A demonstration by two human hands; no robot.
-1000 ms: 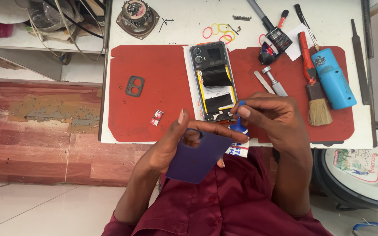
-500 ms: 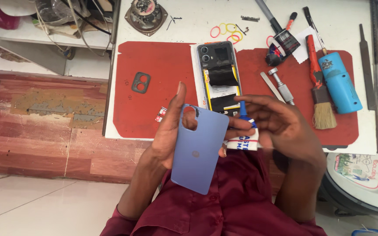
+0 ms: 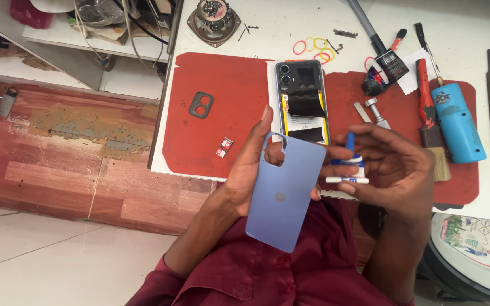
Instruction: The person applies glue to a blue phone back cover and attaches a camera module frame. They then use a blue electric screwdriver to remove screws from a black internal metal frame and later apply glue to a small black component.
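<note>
My left hand (image 3: 244,170) holds a light blue phone back cover (image 3: 284,190) upright over my lap, its outer face towards me. My right hand (image 3: 395,170) is beside the cover's right edge and grips a small blue and white glue tube (image 3: 348,161), with a white stick-like piece (image 3: 347,180) between its lower fingers. An opened phone (image 3: 303,102) without its back lies on the red mat (image 3: 222,107) just beyond both hands, its black inner parts and yellow battery label showing.
A black camera frame (image 3: 201,105) and a small card tray (image 3: 224,147) lie on the mat's left half. At the right are a blue cylinder tool (image 3: 457,124), a brush (image 3: 432,136), screwdrivers, metal tweezers (image 3: 370,110) and coloured rubber bands (image 3: 313,46). A round speaker part (image 3: 214,20) sits at the back.
My left hand has raised and turned the blue back cover upright so its full face shows. My right hand has shifted right with the glue tube, away from the phone.
</note>
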